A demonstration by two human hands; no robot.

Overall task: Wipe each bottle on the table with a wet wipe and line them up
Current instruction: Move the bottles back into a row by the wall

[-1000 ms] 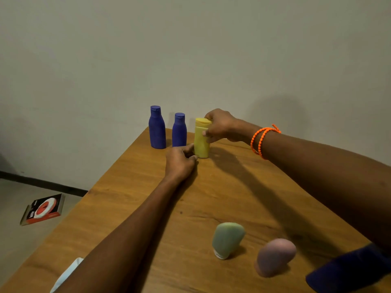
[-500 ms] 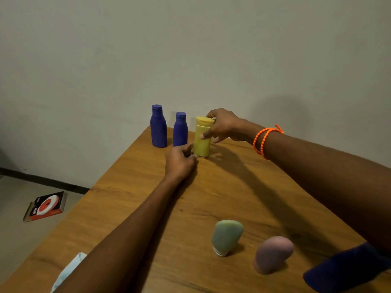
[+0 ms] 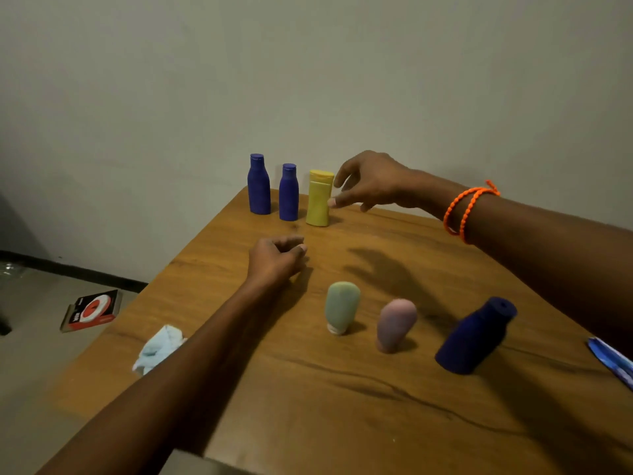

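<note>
Along the far edge of the wooden table (image 3: 342, 399) stand a tall blue bottle (image 3: 259, 185), a shorter blue bottle (image 3: 288, 193) and a yellow bottle (image 3: 319, 198) in a row. My right hand (image 3: 368, 181) hovers just right of the yellow bottle with fingers spread, holding nothing; its thumb tip is at the bottle's side. My left hand (image 3: 275, 260) rests on the table in front of the row, fingers loosely curled and empty. Nearer me stand a green tube (image 3: 342, 306), a pink tube (image 3: 395, 323) and a dark blue bottle (image 3: 476, 335). A crumpled pale blue wipe (image 3: 157, 347) lies by the left edge.
A blue and white packet (image 3: 613, 361) pokes in at the table's right edge. On the floor to the left lies a red and black box (image 3: 91, 310). The wall rises directly behind the table's far edge.
My right hand has let go of the yellow bottle and opened, drawing right. My left hand has pulled back from the bottle's base. The view has tilted down, bringing the dark blue bottle and wipe into sight.
</note>
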